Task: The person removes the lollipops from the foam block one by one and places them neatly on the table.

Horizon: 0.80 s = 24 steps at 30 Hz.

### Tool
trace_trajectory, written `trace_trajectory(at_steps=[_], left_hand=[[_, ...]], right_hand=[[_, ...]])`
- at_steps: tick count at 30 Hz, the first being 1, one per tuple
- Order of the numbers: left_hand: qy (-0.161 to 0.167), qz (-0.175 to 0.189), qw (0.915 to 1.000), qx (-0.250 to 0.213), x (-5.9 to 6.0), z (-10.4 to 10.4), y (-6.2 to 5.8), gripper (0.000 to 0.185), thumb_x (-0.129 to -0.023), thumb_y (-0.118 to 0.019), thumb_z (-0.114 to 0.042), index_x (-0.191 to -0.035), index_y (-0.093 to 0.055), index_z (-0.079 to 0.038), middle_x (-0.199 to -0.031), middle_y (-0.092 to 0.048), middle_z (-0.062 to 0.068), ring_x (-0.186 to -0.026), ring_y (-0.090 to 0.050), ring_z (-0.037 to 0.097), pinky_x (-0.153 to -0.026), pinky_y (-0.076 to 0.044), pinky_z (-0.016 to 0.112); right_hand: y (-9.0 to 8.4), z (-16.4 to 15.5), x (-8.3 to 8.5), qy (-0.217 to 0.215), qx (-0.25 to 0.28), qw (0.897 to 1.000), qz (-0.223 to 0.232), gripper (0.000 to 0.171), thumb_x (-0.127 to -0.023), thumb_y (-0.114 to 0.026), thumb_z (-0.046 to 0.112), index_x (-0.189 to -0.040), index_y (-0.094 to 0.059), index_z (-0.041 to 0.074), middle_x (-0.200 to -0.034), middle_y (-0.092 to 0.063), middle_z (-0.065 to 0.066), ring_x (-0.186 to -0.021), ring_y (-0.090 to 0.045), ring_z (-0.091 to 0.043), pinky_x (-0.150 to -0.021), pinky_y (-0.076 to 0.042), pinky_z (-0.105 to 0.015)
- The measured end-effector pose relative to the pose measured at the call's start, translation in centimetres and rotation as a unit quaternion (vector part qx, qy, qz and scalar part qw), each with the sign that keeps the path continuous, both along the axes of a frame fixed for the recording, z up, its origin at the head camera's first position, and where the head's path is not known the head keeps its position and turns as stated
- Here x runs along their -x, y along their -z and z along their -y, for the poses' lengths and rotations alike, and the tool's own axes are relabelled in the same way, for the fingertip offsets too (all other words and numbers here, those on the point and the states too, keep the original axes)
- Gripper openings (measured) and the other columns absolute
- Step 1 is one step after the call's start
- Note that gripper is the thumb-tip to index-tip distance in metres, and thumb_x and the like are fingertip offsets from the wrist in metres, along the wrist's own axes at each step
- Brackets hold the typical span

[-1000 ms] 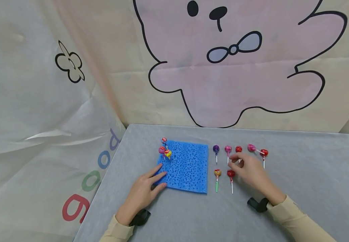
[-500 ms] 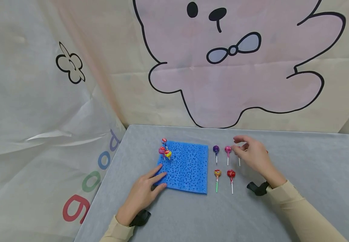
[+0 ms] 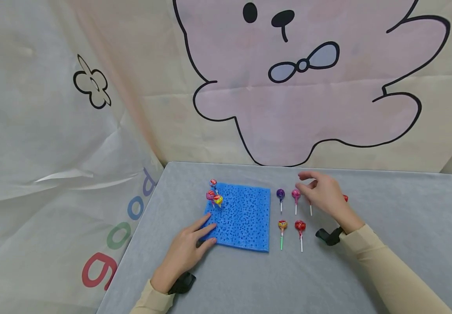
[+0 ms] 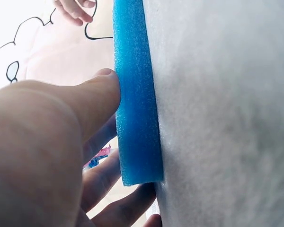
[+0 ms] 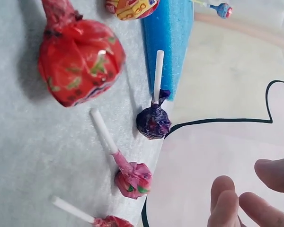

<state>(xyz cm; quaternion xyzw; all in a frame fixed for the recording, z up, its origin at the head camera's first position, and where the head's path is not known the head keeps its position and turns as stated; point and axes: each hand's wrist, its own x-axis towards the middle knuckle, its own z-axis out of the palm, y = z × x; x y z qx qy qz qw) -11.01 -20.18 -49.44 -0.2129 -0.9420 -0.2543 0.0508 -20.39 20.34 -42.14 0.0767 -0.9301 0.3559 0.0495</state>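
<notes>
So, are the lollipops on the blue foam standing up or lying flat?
Standing up. Three lollipops stand at the blue foam's far left corner, heads raised above its surface.

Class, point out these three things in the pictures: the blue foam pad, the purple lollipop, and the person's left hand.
blue foam pad (image 3: 245,220), head view, bare top surface.
purple lollipop (image 3: 280,194), head view, wrapped head.
left hand (image 3: 184,250), head view, back of the hand.

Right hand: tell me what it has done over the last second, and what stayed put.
The right hand moved from the near lollipops toward the back row and now hovers there, fingers loosely curled, holding nothing. The left hand stays pressed on the blue foam pad; the pink lollipop and its neighbours lie unmoved.
</notes>
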Motion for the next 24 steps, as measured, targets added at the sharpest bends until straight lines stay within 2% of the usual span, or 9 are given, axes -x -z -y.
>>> trace_trajectory(at_steps=[3,9,18,24], left_hand=[[0.000,0.000,1.0000,0.000,0.0,0.0,0.0,0.047,-0.097,-0.075,-0.036,-0.140,-0.069,-0.019,-0.160,-0.051,0.005,-0.139,-0.058,0.029,-0.109,-0.052,0.050],[0.001,-0.002,1.0000,0.002,0.0,0.0,0.0,0.047,-0.098,-0.074,-0.036,-0.141,-0.068,-0.019,-0.160,-0.051,0.005,-0.138,-0.059,0.029,-0.109,-0.052,0.050],[-0.003,0.003,1.0000,0.001,0.0,0.1,0.0,0.047,-0.098,-0.074,-0.037,-0.141,-0.068,-0.020,-0.160,-0.050,0.004,-0.139,-0.058,0.028,-0.109,-0.052,0.050],[0.001,0.005,1.0000,0.003,0.0,0.1,-0.1,0.048,-0.098,-0.073,-0.038,-0.142,-0.067,-0.020,-0.161,-0.050,0.003,-0.140,-0.057,0.028,-0.109,-0.052,0.049]], right_hand=[[0.2,0.2,0.4,-0.001,-0.004,1.000,-0.003,0.036,-0.099,-0.071,0.021,-0.128,-0.068,0.001,-0.114,-0.073,-0.021,-0.074,-0.065,-0.019,-0.056,-0.050,-0.026],[0.6,0.6,0.6,-0.011,-0.003,1.000,-0.008,0.034,-0.099,-0.072,0.018,-0.127,-0.068,0.000,-0.121,-0.071,-0.024,-0.081,-0.067,-0.025,-0.058,-0.052,-0.026],[0.5,1.6,1.0,-0.017,-0.014,1.000,-0.013,0.033,-0.099,-0.072,0.020,-0.128,-0.069,0.004,-0.122,-0.073,-0.019,-0.089,-0.068,-0.028,-0.068,-0.053,-0.029],[0.4,2.5,1.4,-0.031,-0.002,1.000,0.002,0.033,-0.100,-0.072,0.019,-0.129,-0.068,0.004,-0.118,-0.073,-0.019,-0.085,-0.069,-0.026,-0.062,-0.054,-0.026]])
